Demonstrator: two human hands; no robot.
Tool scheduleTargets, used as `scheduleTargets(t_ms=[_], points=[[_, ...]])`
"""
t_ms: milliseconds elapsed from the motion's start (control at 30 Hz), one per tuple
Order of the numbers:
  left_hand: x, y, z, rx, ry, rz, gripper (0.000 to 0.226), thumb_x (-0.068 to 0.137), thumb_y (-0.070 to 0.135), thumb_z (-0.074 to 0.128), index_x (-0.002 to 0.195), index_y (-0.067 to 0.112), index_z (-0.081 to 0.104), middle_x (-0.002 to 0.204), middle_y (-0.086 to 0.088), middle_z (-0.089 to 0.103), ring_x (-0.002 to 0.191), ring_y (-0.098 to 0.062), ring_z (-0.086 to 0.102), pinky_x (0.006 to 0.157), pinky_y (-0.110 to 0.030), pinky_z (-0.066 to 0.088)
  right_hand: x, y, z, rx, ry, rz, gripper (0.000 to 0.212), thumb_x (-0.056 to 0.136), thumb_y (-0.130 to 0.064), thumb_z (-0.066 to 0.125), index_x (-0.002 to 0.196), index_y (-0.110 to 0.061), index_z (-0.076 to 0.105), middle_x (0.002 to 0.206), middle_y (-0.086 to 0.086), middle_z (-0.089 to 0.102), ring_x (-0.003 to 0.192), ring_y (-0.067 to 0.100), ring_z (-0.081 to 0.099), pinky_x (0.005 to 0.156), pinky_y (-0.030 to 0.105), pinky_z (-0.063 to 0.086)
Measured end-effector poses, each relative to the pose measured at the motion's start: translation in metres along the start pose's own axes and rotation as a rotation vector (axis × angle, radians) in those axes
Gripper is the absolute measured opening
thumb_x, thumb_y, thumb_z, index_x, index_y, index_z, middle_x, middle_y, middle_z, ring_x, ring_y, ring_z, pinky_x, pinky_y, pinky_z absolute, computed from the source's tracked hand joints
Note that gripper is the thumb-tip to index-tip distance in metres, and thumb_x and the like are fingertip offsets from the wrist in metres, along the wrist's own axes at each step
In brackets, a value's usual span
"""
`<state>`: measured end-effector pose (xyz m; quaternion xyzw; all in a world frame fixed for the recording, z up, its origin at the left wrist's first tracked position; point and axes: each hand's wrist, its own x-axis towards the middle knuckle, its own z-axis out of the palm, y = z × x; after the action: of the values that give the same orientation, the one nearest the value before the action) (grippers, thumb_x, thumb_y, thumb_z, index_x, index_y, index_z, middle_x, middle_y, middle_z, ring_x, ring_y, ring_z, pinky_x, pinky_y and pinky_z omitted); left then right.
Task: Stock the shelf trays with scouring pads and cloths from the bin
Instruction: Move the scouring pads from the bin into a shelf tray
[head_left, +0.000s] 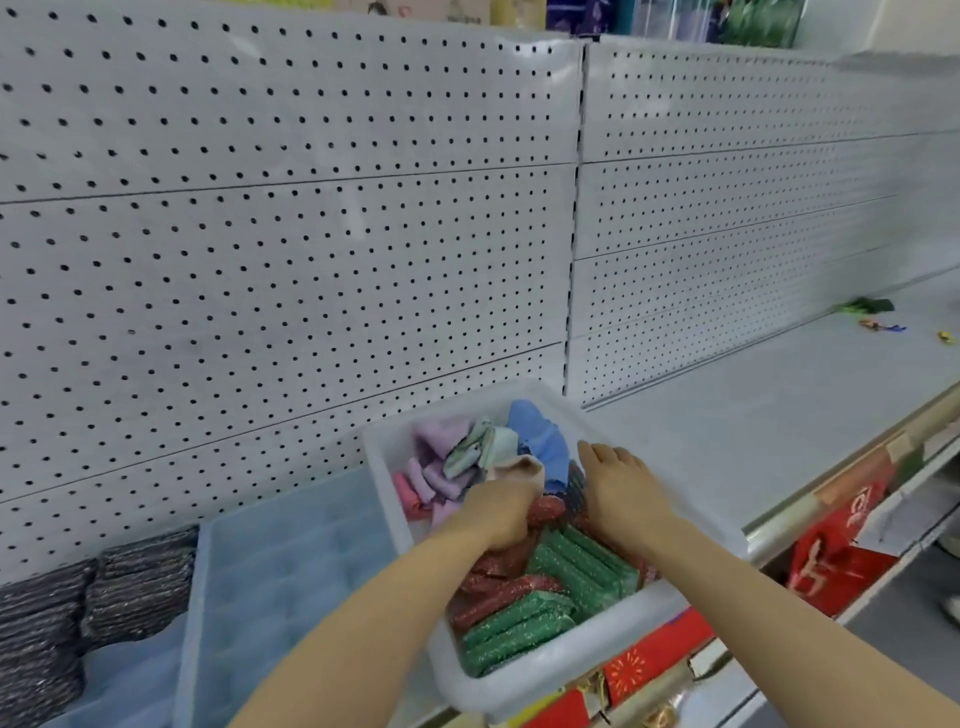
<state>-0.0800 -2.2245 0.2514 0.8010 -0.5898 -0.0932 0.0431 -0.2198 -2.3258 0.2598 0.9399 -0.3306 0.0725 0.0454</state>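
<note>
Both hands (501, 512) in bin (550, 667)

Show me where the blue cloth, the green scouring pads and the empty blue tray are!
blue cloth (540, 441): head view, on its folded middle, at the bin's far end.
green scouring pads (511, 631): head view, on the near stack's top pad.
blue tray (291, 566): head view, on its bare gridded floor.

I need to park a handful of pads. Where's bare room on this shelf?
The shelf right of the white bin is bare up to the pegboard. The blue tray left of it looks empty. The bin is crowded with both hands inside.
</note>
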Motion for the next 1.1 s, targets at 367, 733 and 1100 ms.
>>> scheduleTargets(t_ms=[367, 733, 1100], points=[[-0.004, -0.045, -0.007, -0.224, 0.052, -0.17, 0.045, 0.088, 0.015, 0.051, 0.133, 0.022, 0.044, 0.137, -0.012, 0.05, 0.125, -0.031, 0.043, 0.086, -0.033, 0.029, 0.06, -0.031, 0.046, -0.117, -0.38, 0.212, 0.043, 0.095, -0.027, 0.039, 0.133, -0.007, 0.041, 0.129, 0.009, 0.053, 0.111, 0.03, 0.056, 0.088, 0.036, 0.047], [-0.026, -0.074, -0.026, -0.321, 0.115, -0.199, 0.048, 0.086, 0.031, 0.069, 0.129, 0.029, 0.047, 0.126, -0.003, 0.061, 0.111, -0.023, 0.057, 0.095, -0.038, 0.046, 0.073, -0.022, 0.019, 0.374, -0.132, 0.294, 0.037, 0.091, -0.013, 0.05, 0.126, -0.007, 0.039, 0.112, 0.017, 0.061, 0.098, 0.033, 0.061, 0.065, 0.033, 0.042], [-0.068, -0.073, -0.098, -0.619, 0.2, -0.076, 0.036, 0.088, 0.022, 0.07, 0.123, 0.031, 0.063, 0.116, 0.006, 0.067, 0.104, -0.013, 0.062, 0.09, -0.028, 0.051, 0.033, -0.03, -0.054, 1.097, 0.192, 0.129, 0.033, 0.077, 0.003, 0.069, 0.093, -0.025, 0.07, 0.093, -0.002, 0.068, 0.084, 0.014, 0.062, 0.069, 0.025, 0.05]])
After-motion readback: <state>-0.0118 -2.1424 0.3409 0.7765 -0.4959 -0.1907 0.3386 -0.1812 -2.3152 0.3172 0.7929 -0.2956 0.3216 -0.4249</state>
